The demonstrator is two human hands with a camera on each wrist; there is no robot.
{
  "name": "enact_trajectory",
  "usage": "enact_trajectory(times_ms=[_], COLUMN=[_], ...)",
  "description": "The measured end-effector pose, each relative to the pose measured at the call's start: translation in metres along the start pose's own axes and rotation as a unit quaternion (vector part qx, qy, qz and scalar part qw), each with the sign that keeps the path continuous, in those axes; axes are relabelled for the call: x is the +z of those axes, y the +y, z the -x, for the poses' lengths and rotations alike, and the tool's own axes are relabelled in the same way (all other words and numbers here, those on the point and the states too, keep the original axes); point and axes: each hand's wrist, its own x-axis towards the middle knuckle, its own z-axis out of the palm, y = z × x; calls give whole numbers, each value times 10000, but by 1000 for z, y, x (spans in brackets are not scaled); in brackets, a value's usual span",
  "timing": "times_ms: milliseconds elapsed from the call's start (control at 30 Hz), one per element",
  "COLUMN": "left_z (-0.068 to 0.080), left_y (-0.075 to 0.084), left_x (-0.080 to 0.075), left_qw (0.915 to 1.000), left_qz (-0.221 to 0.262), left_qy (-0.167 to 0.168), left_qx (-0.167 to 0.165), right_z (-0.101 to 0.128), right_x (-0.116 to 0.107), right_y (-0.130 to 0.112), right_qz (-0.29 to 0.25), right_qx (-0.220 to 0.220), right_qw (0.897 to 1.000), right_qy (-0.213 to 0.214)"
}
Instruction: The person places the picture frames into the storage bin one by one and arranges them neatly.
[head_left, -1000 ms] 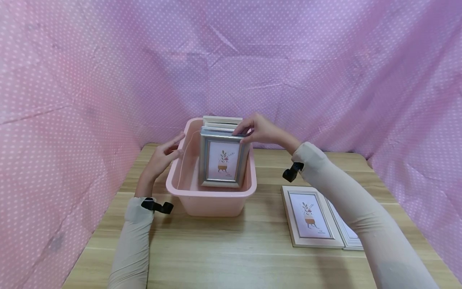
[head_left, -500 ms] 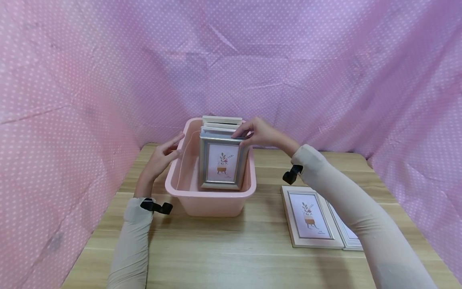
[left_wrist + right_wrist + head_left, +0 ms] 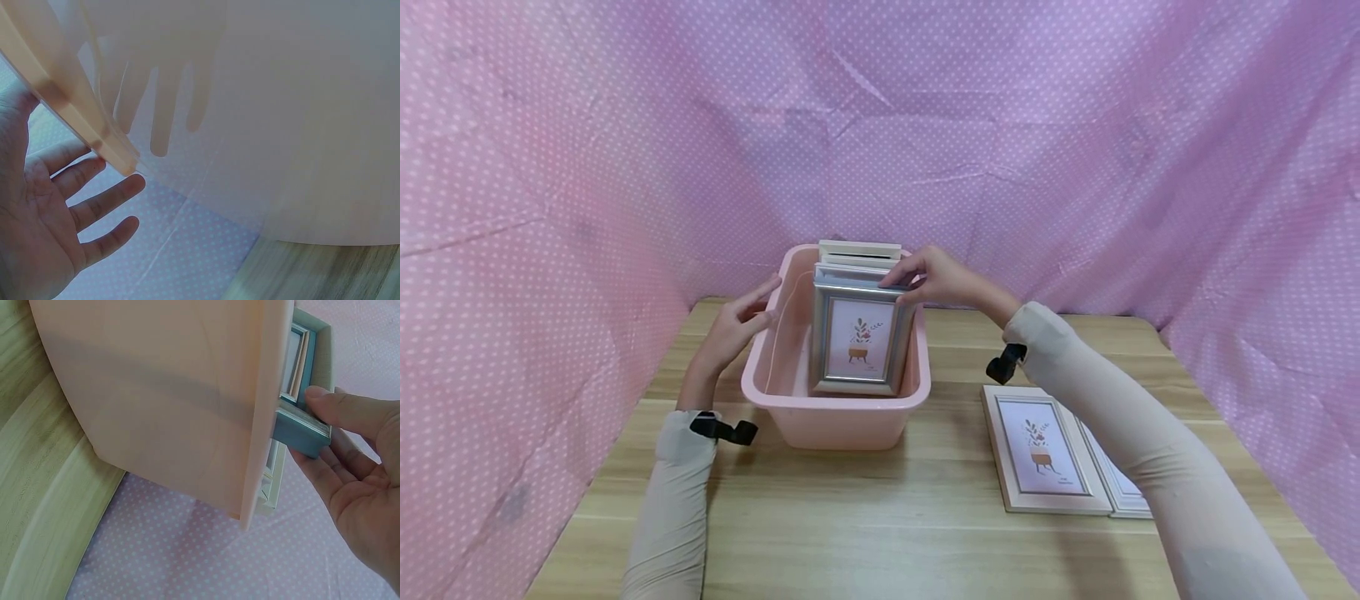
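A pink plastic bin [image 3: 835, 425] stands on the table and has several picture frames inside, leaning one behind another. At the front is a silver-grey picture frame [image 3: 859, 340] with a potted-plant print, tilted back. My right hand [image 3: 943, 279] pinches the top right corner of this frame, thumb on one side and fingers on the other, as the right wrist view also shows. Behind it rise the top edges of pale picture frames [image 3: 859, 248]. My left hand [image 3: 730, 333] rests at the bin's left rim; in the left wrist view its fingers [image 3: 103, 203] are spread and fairly straight.
Two more picture frames lie flat on the wooden table [image 3: 850, 533] at the right: a cream picture frame [image 3: 1045, 450] and a white picture frame [image 3: 1116, 467], partly hidden under my right forearm. A pink polka-dot cloth [image 3: 880, 150] hangs around the table's back and sides.
The silver-grey frame's top has come slightly toward me and lower as my right hand shifted down with it. My left hand stays at the rim.
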Motion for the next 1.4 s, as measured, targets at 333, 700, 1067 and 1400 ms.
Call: enact_trajectory(times_ms=[333,700,1067,1400], left_z=[1,3,-1,-1], left_y=[-2,-2,-1,-2], left_x=[1,1,-1,-1], left_qw=[9999,10000,9999,9998], left_qz=[98,87,143,219], left_qy=[-52,-12,35,-9], left_qx=[33,-34,65,-22], right_z=[6,2,-5,-3], right_x=[-2,6,3,9], right_y=[-4,1,9,17], right_qz=[8,228,304,346], right_qx=[-298,-47,-81,156], right_qw=[9995,9992,9993,9992], right_qy=[-63,-318,-205,-151])
